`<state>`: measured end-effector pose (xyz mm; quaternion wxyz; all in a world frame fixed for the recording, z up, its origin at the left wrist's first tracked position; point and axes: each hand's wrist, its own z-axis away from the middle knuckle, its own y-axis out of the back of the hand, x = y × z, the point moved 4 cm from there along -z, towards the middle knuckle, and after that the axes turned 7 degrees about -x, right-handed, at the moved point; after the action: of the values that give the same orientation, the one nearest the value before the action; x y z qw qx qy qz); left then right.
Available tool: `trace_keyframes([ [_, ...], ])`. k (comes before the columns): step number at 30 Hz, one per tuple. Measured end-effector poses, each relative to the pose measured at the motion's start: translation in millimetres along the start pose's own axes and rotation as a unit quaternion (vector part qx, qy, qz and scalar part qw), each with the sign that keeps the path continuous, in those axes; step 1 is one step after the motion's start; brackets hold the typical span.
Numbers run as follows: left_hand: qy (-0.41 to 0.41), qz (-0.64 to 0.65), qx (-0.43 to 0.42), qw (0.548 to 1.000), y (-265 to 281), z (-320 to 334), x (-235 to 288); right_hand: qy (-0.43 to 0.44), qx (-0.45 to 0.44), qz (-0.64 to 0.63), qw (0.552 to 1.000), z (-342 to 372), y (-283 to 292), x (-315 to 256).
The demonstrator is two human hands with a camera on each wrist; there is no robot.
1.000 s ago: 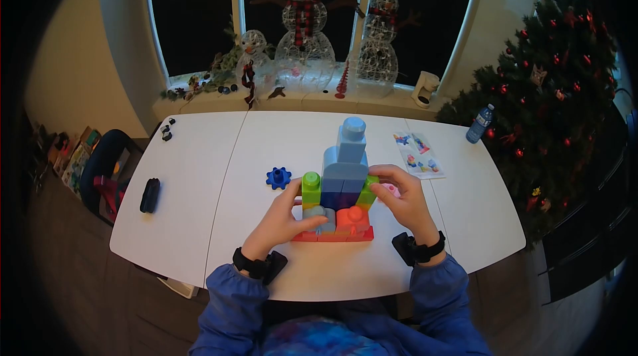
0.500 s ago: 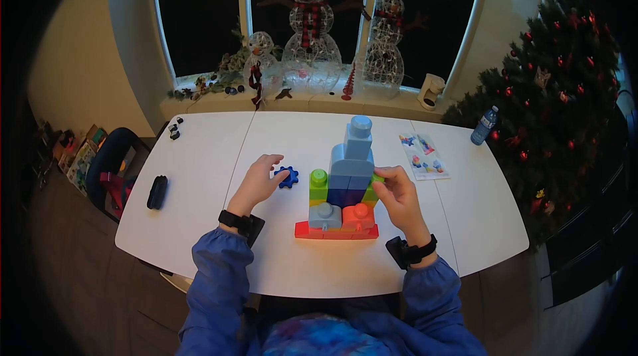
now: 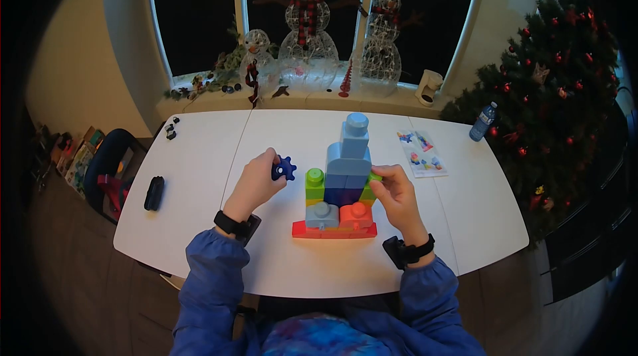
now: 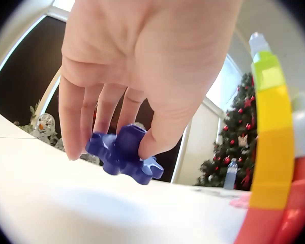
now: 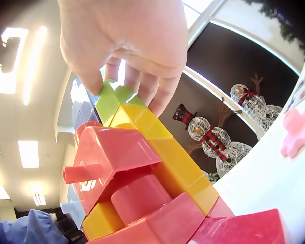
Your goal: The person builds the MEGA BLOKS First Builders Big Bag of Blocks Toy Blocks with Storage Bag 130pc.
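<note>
My left hand (image 3: pixel 254 183) grips a dark blue gear-shaped block (image 4: pixel 126 155) between thumb and fingers, tilted above the tabletop with a shadow below. To its right stands a tower of big building blocks (image 3: pixel 348 164), light blue at the top and dark blue lower down. Green blocks on yellow ones flank it. In front, a grey block (image 3: pixel 322 215) and a coral block (image 3: pixel 356 215) sit above a red base (image 3: pixel 332 231). My right hand (image 3: pixel 399 200) pinches the right-side green block (image 5: pixel 112 104), its thumb at the near side and fingers behind.
A picture sheet (image 3: pixel 423 154) and a water bottle (image 3: pixel 483 121) are at the table's right. A pink gear-shaped block (image 5: pixel 298 131) lies beyond the tower. On the left are a black case (image 3: pixel 154 193) and small black pieces (image 3: pixel 171 131).
My left hand has left the tower's left side, moved left to the blue gear and picked it up off the table. The right hand stays at the right green block.
</note>
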<state>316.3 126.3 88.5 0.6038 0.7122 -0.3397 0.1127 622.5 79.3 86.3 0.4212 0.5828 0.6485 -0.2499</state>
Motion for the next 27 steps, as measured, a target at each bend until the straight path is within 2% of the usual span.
trace_keyframes([
  [4, -0.101, 0.053, 0.061, 0.992, 22, 54, 24, 0.005, 0.006, -0.007, 1.000, 1, -1, 0],
  [7, -0.041, 0.177, 0.024, 0.983, 24, 88, 42, 0.006, 0.006, -0.006, 1.000, 1, 0, 1],
  [13, -0.068, 0.244, -0.020, 0.967, 7, 115, 60, 0.016, 0.007, -0.009, 1.000, 1, 1, 4],
  [16, -0.118, 0.243, -0.032, 0.962, -7, 113, 65, 0.013, 0.010, -0.015, 1.000, 1, 0, 3],
  [20, -0.127, 0.253, -0.049, 0.958, -25, 111, 72, 0.014, 0.011, -0.014, 1.000, 1, 0, 3],
  [23, -0.098, 0.220, -0.006, 0.970, -30, 109, 74, 0.017, 0.010, -0.018, 1.000, 2, 0, 4],
  [27, -0.118, 0.181, 0.012, 0.976, -38, 106, 77, 0.016, 0.008, -0.021, 1.000, 2, 0, 5],
])
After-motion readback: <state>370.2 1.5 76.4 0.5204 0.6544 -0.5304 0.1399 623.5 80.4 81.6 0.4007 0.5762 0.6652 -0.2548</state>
